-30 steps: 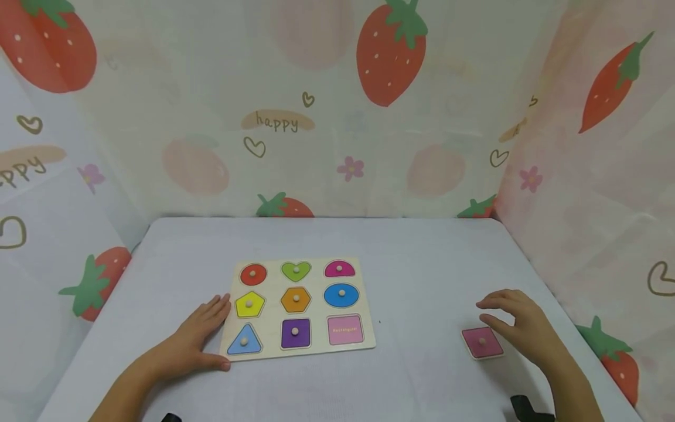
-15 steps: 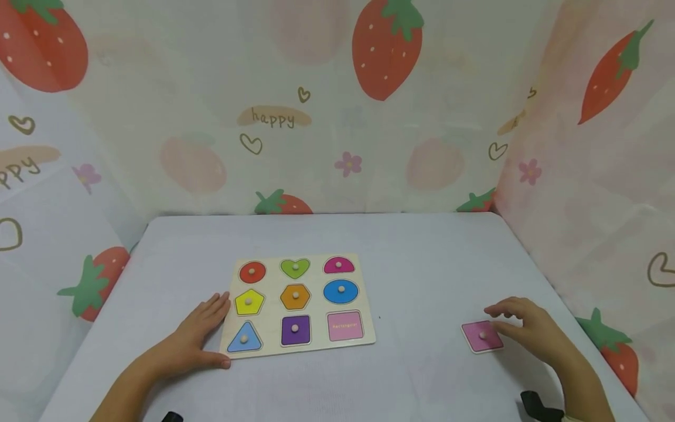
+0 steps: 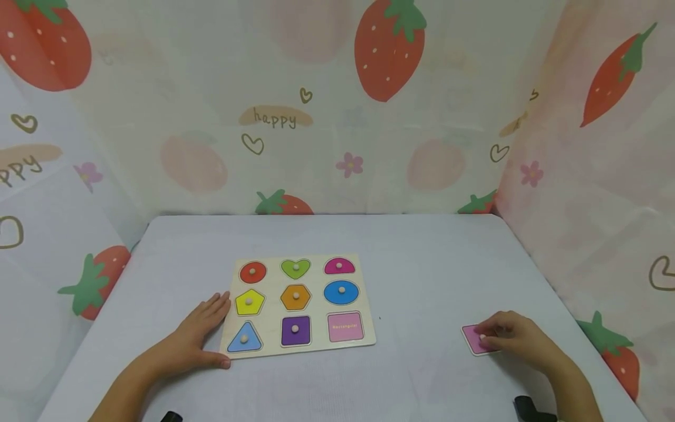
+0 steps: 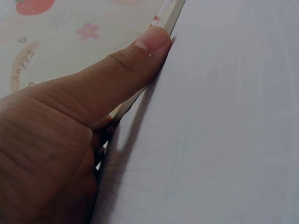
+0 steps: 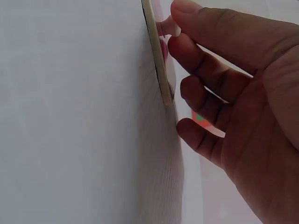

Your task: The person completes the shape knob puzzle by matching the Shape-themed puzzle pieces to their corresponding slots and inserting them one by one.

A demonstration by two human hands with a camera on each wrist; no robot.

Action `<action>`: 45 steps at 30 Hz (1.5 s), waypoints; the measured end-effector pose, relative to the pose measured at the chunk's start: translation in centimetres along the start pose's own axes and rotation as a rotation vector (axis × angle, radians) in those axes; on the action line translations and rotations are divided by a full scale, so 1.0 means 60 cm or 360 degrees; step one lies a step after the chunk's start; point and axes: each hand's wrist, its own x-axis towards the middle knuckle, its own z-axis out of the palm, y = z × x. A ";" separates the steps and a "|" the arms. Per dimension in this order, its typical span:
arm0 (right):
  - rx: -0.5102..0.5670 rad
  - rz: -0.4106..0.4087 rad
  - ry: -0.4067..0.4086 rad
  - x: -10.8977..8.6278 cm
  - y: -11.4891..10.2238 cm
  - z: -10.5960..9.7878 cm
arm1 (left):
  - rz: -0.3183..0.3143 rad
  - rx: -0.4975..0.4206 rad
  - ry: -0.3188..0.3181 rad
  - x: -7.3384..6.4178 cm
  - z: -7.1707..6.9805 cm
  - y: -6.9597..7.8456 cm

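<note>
On the white table lies a wooden knob puzzle board (image 3: 271, 346) with coloured shapes. Its lower right space (image 3: 345, 326) is pink, with a printed word and no knob. My left hand (image 3: 184, 340) rests along the board's left edge, fingers straight; in the left wrist view its thumb (image 4: 126, 63) touches the near edge. To the right, a pink rectangular puzzle piece (image 3: 473, 341) lies apart from the board. My right hand (image 3: 527, 343) pinches the piece's small knob (image 5: 170, 27) between thumb and index finger. The other fingers curl loosely, and the hand hides the piece's right part.
White cloth (image 3: 416, 281) covers the table, with bare cloth between board and loose piece. A strawberry-patterned curtain (image 3: 337, 135) stands behind the table and along both sides. A black device part (image 3: 532, 408) shows below the right wrist.
My right hand has come down and left onto the pink puzzle piece, its thumb and index finger closing at the knob. The left hand and the board stay in place.
</note>
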 end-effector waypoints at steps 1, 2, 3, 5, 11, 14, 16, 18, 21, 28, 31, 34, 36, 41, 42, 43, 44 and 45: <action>0.0002 0.0001 -0.0001 0.001 0.000 0.000 | -0.0002 0.0001 -0.0001 0.000 0.000 0.000; 0.0006 0.0002 -0.0003 0.001 0.000 0.000 | -0.0003 0.0004 0.0001 0.000 0.000 -0.001; 0.0008 0.0007 -0.0005 0.002 0.000 0.000 | -0.0001 0.0010 0.0004 0.001 0.000 -0.001; 0.0007 0.0016 -0.0009 0.002 0.000 0.001 | 0.0005 0.0017 0.0011 0.001 0.000 -0.002; -0.0033 -0.0001 -0.0017 0.000 0.000 0.003 | 0.0030 0.0008 0.0012 0.000 -0.001 0.000; -0.0056 -0.0010 -0.0011 0.000 0.000 0.003 | 0.0036 0.0000 0.0012 -0.001 -0.001 0.001; -0.0071 -0.0014 -0.0009 0.001 0.000 0.003 | 0.0049 0.0000 0.0017 -0.002 -0.002 0.001; -0.0101 -0.0025 -0.0004 0.002 -0.001 0.003 | 0.0054 0.0005 0.0023 -0.003 -0.002 0.001; -0.0146 -0.0037 -0.0004 0.002 -0.004 0.003 | 0.0056 0.0006 0.0029 -0.003 -0.002 0.001; -0.0183 -0.0036 0.0002 0.001 -0.006 0.003 | 0.0043 -0.0007 0.0027 -0.001 -0.001 0.002; -0.0201 -0.0051 0.0025 0.002 -0.005 0.002 | 0.0046 -0.0005 0.0028 -0.001 0.000 0.002; -0.0206 -0.0080 0.0058 0.003 -0.006 0.001 | 0.0041 0.0000 0.0026 0.000 0.001 0.001; -0.0206 -0.0125 0.0094 0.004 -0.009 0.000 | 0.0033 0.0001 0.0022 0.001 0.001 0.000; -0.0209 -0.0186 0.0188 0.005 -0.022 -0.001 | 0.0016 -0.0003 0.0012 0.003 0.000 0.002; -0.0211 -0.0182 0.0200 0.006 -0.026 -0.002 | 0.0018 -0.0003 0.0011 0.003 -0.001 0.002; -0.0214 -0.0178 0.0208 0.006 -0.030 -0.002 | 0.0019 -0.0003 0.0012 0.003 -0.002 0.003; -0.0218 -0.0176 0.0212 0.007 -0.034 -0.002 | 0.0020 -0.0001 0.0013 0.003 -0.003 0.003; -0.0217 -0.0173 0.0216 0.007 -0.039 -0.003 | 0.0024 -0.0003 0.0013 0.002 -0.004 0.004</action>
